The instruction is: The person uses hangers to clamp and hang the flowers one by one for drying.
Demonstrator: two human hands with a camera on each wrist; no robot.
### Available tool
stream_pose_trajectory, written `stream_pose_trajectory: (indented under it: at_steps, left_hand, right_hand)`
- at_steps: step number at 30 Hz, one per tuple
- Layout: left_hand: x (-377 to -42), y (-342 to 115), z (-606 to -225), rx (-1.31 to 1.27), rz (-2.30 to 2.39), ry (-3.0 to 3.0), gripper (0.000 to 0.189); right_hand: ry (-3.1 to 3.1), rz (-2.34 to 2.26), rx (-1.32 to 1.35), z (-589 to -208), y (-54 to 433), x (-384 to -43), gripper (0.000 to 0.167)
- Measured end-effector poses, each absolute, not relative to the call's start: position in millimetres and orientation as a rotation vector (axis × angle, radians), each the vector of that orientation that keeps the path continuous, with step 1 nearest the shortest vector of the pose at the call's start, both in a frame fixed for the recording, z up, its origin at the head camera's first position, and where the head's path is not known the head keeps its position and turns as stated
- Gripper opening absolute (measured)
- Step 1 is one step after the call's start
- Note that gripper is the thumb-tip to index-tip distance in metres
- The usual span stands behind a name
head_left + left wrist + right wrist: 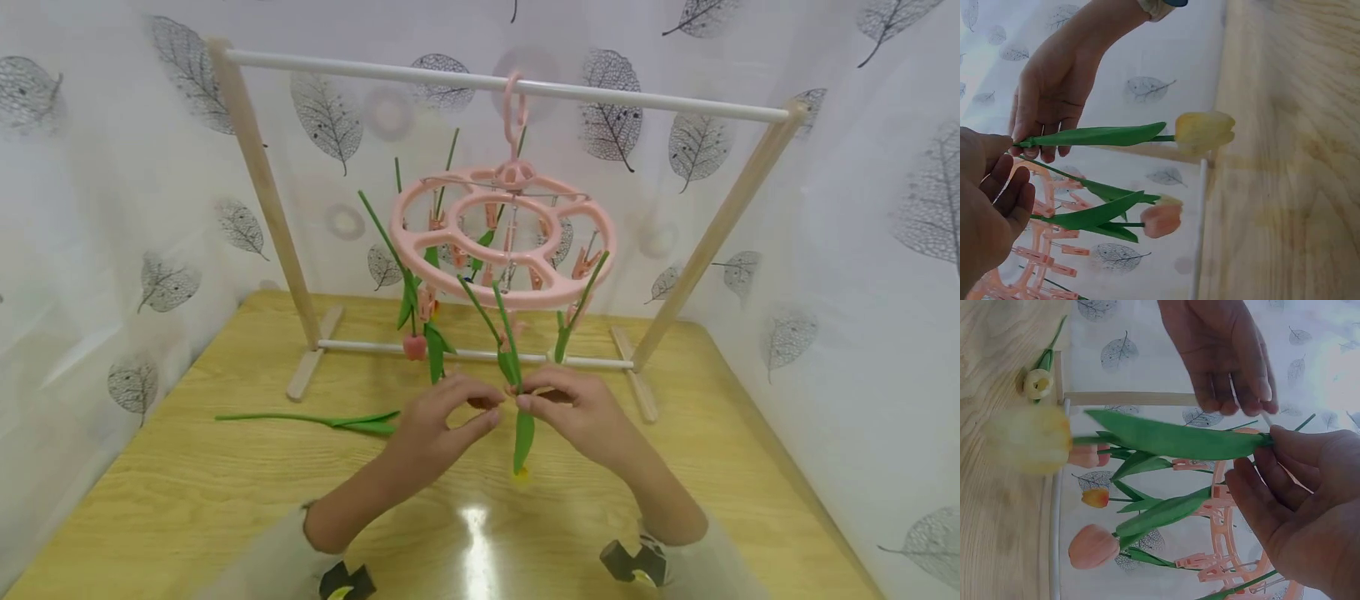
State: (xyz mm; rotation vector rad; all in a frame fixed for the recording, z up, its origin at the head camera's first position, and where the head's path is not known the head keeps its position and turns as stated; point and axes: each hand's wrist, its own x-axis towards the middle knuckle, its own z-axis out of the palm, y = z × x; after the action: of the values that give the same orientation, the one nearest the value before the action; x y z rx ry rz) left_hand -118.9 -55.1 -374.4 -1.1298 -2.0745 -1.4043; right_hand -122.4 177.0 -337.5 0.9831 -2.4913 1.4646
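Observation:
In the head view my right hand (581, 412) pinches the green stem of a yellow tulip (1029, 440) between thumb and index finger. The artificial flower hangs head down, its leaf (524, 437) below the fingertips. Close by, on the other side of the stem, is my left hand (450, 417), thumb and index fingertips near each other. Whether these tips hold anything is unclear. Above both hands hangs a round pink clip hanger (401, 237), with pink clothespins (1063, 270) holding several upside-down tulips, among them a pink tulip (1093, 547) and an orange tulip (1095, 498).
A white rod (360, 71) on wooden posts (266, 192) carries the hanger. One loose tulip (300, 418) lies on the wooden table (187, 492), left of my left hand; the right wrist view shows its pale bloom (1039, 384). Leaf-patterned sheeting (847, 192) surrounds the table's back and sides.

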Motion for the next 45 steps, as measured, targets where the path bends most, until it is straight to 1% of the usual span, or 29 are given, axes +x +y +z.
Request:
stream_pose_trajectory:
  at_steps: [5, 7, 12, 18, 24, 33, 42, 45]
  left_hand:
    - [-117.3, -48.8, -380.2, -1.004, -1.709, -2.120, 0.026]
    - [-116.9, -46.8, -380.7, -0.992, -1.809, -2.111, 0.030]
    - [-116.7, -43.4, -381.1, -0.972, -1.940, -2.123, 0.033]
    - [-116.8, -42.7, -381.3, -0.923, -1.959, -2.184, 0.029]
    - [-116.8, -44.5, -382.1, -0.958, -1.956, -2.219, 0.028]
    - [-117.5, -45.7, -383.0, -0.971, -1.952, -2.265, 0.035]
    - [-117.4, -45.4, -383.8, -0.994, -1.930, -2.258, 0.038]
    - [-117.2, -46.0, -383.9, -0.996, -1.928, -2.256, 0.037]
  right_hand:
    - [-2.491, 1.431, 0.858, -337.6, 172.2, -119.5, 0.013]
    - [-2.489, 1.442, 0.807, -338.2, 169.6, -118.4, 0.012]
    - [-2.467, 1.477, 0.733, -341.6, 162.4, -117.4, 0.008]
    - [-2.393, 1.462, 0.755, -347.2, 160.0, -119.2, 0.007]
    - [-2.313, 1.517, 0.662, -345.9, 160.4, -118.1, 0.007]
    - [-2.273, 1.487, 0.639, -344.8, 158.1, -117.0, 0.010]
    - [-2.215, 1.438, 0.760, -348.8, 157.3, -119.5, 0.014]
    - [-2.251, 1.420, 0.742, -346.7, 160.4, -118.3, 0.014]
